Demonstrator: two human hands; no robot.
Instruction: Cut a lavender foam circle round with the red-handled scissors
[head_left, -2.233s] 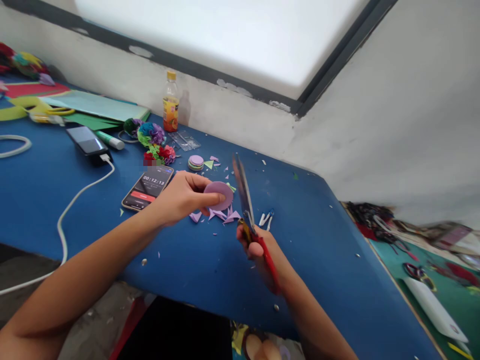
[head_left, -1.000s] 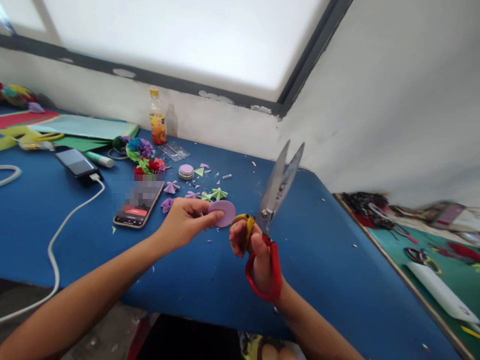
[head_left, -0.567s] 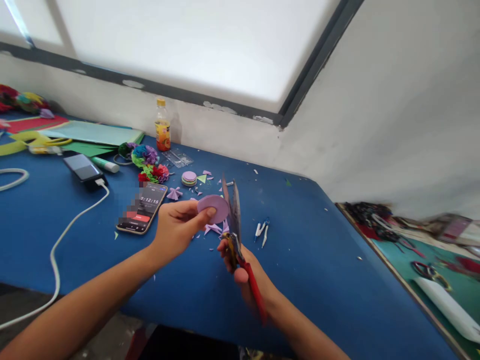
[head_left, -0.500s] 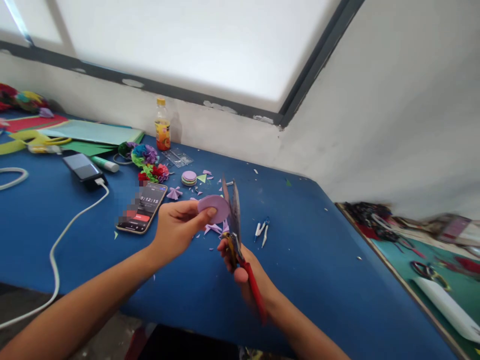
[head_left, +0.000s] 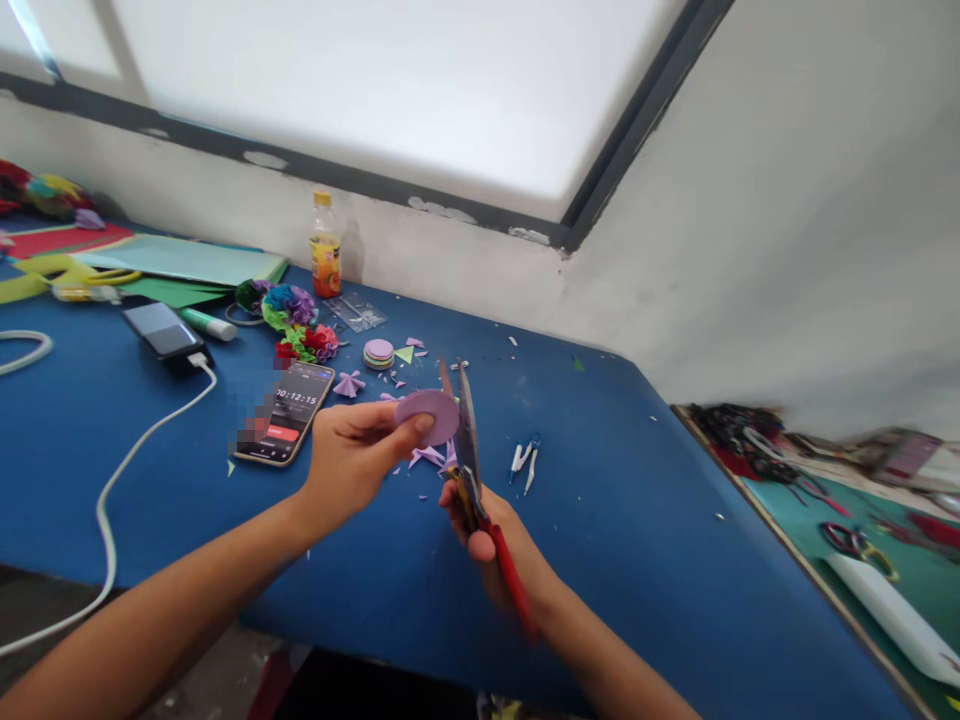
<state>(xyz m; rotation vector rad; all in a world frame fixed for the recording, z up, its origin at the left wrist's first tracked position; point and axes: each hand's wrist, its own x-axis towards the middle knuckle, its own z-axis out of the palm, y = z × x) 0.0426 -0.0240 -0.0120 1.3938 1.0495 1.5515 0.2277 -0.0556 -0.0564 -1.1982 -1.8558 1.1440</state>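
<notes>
Swung leftward since a second ago, scissors (head_left: 466, 430) my right hand (head_left: 516, 535) is gripping are bringing their blades beside the purple disc (head_left: 435, 406) my left hand (head_left: 346, 450) is pinching above the table (head_left: 615, 500).

Passing room right of compass (head_left: 531, 468), scissors (head_left: 468, 430) blocking purple disc (head_left: 431, 404) from the right, phone (head_left: 291, 412) obstructing farther left

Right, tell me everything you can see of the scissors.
The scissors have long, dull-grey blades that look like metal, with dark marks, a red handle and yellow on the other, mostly hidden handle. The right hand grips them over the blue table, tips pointing away from the person. The blades are slightly parted, at the right edge of the purple disc; whether they touch it is unclear.
</notes>
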